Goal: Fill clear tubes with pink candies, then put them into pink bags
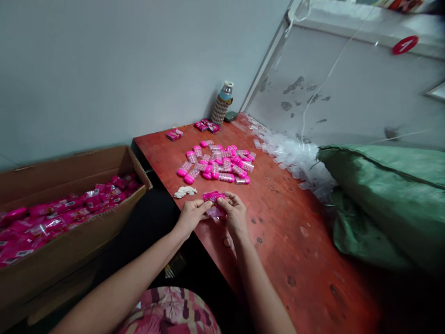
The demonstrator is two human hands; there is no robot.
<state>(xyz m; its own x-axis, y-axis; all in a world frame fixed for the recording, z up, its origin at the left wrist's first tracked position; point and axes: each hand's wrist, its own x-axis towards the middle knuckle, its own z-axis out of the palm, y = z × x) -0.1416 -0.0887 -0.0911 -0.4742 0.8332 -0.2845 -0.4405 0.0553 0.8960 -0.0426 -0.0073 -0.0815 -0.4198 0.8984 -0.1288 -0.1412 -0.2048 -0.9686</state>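
Between my two hands, over the near edge of the red table [274, 241], is a small pink printed card [213, 196] with a clear plastic part below it. My left hand [192, 214] pinches its left side with thumb and fingers. On its right side, my right hand [235, 212] grips it the same way. Just beyond lies a pile of small clear containers with bright pink ends [225, 164]. A crumpled white cloth or tissue [185, 191] rests on the table beside my left hand.
An open cardboard box [104, 218] full of pink packages [62, 213] stands at left. Small pink packs [174, 134] and a bottle in a knitted cover [220, 109] sit at the back. Clear plastic pieces [295, 155] spill beside a green sack [389, 199] at right.
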